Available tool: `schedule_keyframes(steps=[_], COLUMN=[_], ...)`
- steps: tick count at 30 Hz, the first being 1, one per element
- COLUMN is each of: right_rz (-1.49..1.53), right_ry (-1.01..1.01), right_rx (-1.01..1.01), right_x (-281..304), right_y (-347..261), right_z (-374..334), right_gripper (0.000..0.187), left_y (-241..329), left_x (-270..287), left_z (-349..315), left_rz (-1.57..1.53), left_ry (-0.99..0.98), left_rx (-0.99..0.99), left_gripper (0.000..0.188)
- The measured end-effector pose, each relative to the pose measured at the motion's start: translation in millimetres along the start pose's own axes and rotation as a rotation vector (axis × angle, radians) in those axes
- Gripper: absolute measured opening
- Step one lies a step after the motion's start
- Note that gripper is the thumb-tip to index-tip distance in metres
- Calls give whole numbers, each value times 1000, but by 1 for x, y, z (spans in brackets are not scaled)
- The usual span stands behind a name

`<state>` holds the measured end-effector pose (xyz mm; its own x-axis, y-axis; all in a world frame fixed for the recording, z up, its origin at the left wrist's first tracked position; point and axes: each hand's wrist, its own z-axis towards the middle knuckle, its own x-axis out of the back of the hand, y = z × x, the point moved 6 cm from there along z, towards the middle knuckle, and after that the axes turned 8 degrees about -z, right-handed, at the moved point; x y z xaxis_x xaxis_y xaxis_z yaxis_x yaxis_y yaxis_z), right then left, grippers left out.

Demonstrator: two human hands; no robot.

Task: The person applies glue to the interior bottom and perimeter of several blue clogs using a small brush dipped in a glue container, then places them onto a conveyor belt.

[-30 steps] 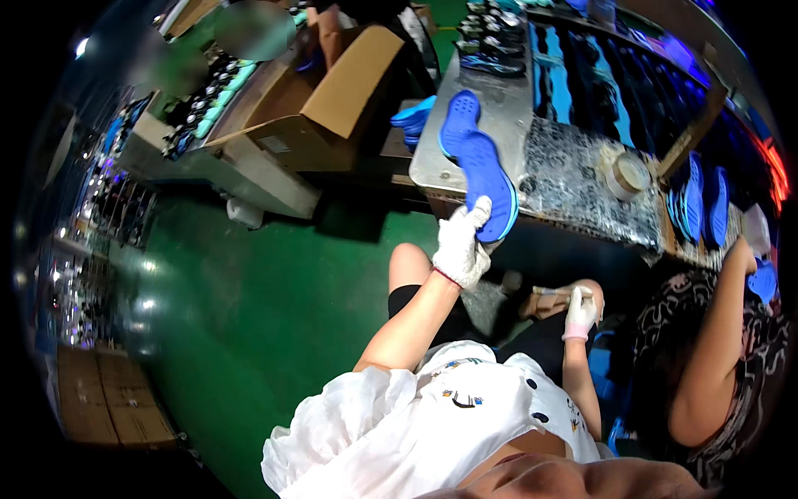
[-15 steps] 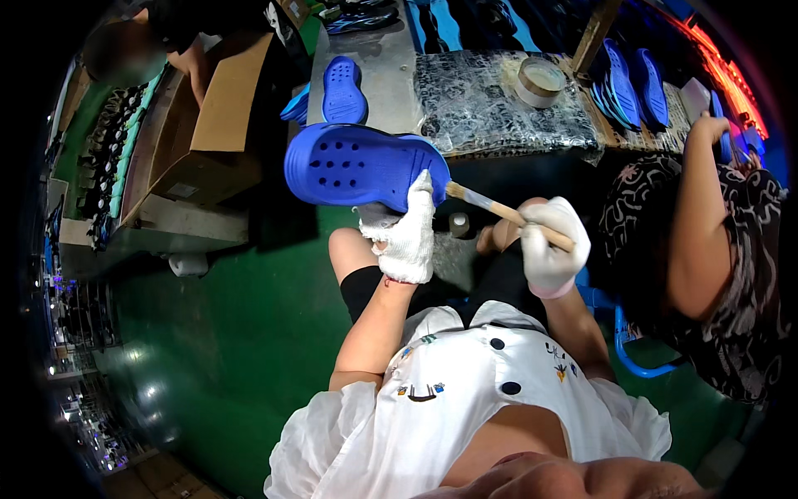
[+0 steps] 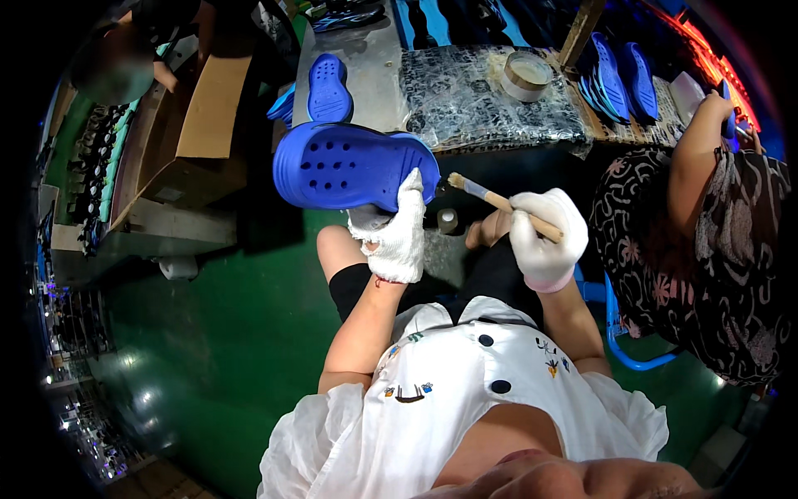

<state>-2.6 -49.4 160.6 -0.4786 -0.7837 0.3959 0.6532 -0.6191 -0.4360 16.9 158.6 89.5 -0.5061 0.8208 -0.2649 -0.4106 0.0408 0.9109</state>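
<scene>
**Brush tip held just right of the clog's heel end**

The right hand (image 3: 544, 237), in a white glove, is closed around the handle of a wooden-handled brush with pale bristles (image 3: 497, 200). The brush is angled up and to the left, so that the bristle end is pointed at the left hand and lies nearer to it than to the right one.

The left hand (image 3: 397, 233), also in a white glove, is closed on the right-hand end of a bright blue foam clog with round holes in its upper (image 3: 349, 166). The clog is held up above the knees, its long axis running left to right across the view and its holed upper facing the camera. The clog lies to the left of the brush; whether the bristles touch it or stop just short cannot be told.

Farther off, a second blue clog of the same kind (image 3: 328, 87) lies on a grey worktable (image 3: 370, 62). To the right of it a round shallow tin of pale paste (image 3: 525, 73) stands on a dark patterned mat (image 3: 474, 104). An open brown cardboard box (image 3: 212, 108) is seen at the far left. At the right edge another person's arm in a black patterned sleeve (image 3: 698, 175) is raised toward the table.
</scene>
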Motion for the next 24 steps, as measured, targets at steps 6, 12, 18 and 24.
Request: schedule_keyframes(steps=[6,12,18,24], right_rz=[67,39,3,384], right_ry=[-51,-61,-9,183], right_rx=[50,46,26,-744], right_x=[-9,1,1,-26], right_y=[-5,3,11,114], right_z=[0,-3,-7,-97], right_gripper=[22,22,19,7], left_y=[6,-4,2,5], left_x=[-4,-4,-2,-20], left_z=[-2,-3,5,31], left_rz=[-11,3,49,-90], left_ry=[19,52,60,10], left_rx=[87,101,50,183], left_gripper=[36,33,49,59])
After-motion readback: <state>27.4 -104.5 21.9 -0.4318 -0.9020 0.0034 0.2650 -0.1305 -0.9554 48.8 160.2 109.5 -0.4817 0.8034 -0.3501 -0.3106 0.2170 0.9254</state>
